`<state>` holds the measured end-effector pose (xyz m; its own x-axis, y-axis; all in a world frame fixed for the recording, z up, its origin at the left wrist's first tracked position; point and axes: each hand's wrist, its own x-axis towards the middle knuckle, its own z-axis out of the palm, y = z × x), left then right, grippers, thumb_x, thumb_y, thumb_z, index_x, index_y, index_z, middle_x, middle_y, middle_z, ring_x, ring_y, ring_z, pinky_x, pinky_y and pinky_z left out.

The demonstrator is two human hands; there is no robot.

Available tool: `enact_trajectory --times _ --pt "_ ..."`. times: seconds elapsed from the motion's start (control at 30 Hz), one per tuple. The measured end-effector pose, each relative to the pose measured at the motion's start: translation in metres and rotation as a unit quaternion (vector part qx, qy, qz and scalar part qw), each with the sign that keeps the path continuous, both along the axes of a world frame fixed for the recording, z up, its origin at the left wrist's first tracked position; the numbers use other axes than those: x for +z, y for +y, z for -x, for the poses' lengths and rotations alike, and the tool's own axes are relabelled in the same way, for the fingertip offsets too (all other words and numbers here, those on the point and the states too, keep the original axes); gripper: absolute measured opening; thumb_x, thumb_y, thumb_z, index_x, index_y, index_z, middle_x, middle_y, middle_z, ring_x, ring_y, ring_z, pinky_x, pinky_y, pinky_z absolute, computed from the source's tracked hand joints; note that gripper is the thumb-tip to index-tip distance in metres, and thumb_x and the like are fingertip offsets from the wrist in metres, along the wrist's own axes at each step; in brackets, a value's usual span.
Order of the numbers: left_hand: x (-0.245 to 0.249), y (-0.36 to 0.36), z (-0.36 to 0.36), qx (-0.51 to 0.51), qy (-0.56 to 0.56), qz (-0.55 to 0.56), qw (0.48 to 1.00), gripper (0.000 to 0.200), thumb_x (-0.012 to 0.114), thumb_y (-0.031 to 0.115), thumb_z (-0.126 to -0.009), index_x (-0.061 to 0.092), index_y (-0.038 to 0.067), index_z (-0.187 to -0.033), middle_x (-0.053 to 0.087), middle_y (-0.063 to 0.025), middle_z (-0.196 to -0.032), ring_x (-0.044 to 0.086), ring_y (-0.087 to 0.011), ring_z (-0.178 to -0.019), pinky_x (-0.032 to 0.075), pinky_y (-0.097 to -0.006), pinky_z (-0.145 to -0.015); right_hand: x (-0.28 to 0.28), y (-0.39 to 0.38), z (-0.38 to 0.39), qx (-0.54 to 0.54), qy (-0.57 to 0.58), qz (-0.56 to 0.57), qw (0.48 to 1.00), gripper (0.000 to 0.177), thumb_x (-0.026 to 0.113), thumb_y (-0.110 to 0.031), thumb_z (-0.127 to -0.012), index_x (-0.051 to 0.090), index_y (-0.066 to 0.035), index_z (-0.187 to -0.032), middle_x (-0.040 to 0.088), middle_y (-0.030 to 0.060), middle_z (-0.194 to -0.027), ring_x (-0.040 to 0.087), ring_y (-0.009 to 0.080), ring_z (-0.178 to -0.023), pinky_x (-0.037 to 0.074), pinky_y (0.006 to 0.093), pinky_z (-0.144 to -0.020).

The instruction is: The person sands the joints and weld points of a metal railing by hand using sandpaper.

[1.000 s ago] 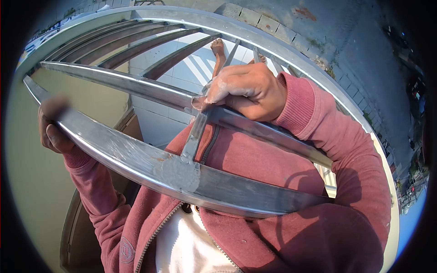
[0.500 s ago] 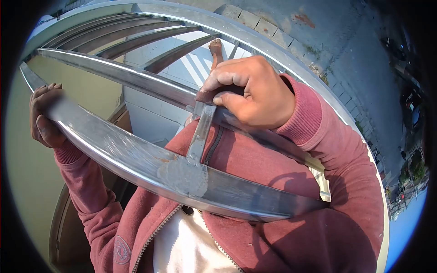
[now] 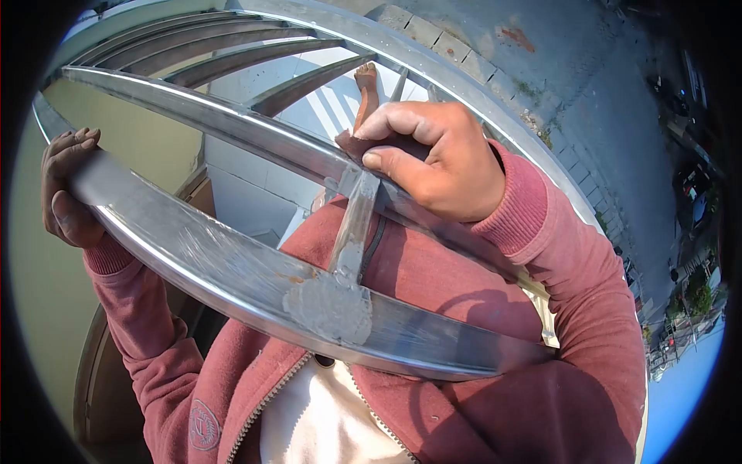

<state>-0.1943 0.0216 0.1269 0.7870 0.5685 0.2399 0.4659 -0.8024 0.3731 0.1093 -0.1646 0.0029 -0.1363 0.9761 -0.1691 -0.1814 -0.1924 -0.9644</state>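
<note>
My left hand (image 3: pixel 71 185) is wrapped round the upper left part of a broad metal rail (image 3: pixel 224 263). In my right hand (image 3: pixel 440 158), a small brown sheet (image 3: pixel 353 145) is pinched between thumb and curled fingers, right over a second metal bar (image 3: pixel 224 124). A short metal crosspiece (image 3: pixel 355 228) joins the two, with a rough grey patch (image 3: pixel 328 309) where it meets the broad rail. Whether the sheet touches the bar is hidden by my fingers.
Several curved metal slats (image 3: pixel 255 66) fan out at the upper left. My bare foot (image 3: pixel 365 77) shows between them, above a pale tiled surface (image 3: pixel 247 185). Paved ground (image 3: pixel 556 69) lies far below, beyond the outer rail.
My right hand has shifted slightly, and the brown sheet shows more beyond its fingertips. The crosspiece and grey patch appear a little further right in view. My left hand keeps its hold.
</note>
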Motion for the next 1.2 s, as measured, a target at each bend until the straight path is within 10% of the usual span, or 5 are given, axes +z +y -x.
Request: enact_trajectory --times 0.07,1.2 --pt "-0.001 -0.002 -0.002 -0.005 -0.003 -0.007 1.000 0.054 0.032 0.037 -0.086 0.062 -0.008 -0.085 0.064 -0.0208 -0.084 0.060 -0.0290 -0.083 0.041 -0.0414 -0.083 -0.004 0.015 0.013 0.015 -0.063 -0.042 0.997 0.015 0.060 0.004 -0.075 0.064 0.003 -0.090 0.067 0.0114 -0.086 0.064 0.0141 -0.079 0.049 0.0251 -0.073" --pt "0.000 -0.001 0.001 -0.011 0.007 0.004 1.000 0.057 0.028 0.039 -0.089 0.061 -0.007 -0.085 0.064 -0.0203 -0.084 0.060 -0.0293 -0.083 0.040 -0.0418 -0.084 -0.002 -0.024 -0.017 -0.020 -0.035 -0.060 0.997 0.013 0.060 0.007 -0.069 0.063 0.003 -0.081 0.066 0.0146 -0.078 0.065 0.0224 -0.071 0.051 0.0287 -0.066"
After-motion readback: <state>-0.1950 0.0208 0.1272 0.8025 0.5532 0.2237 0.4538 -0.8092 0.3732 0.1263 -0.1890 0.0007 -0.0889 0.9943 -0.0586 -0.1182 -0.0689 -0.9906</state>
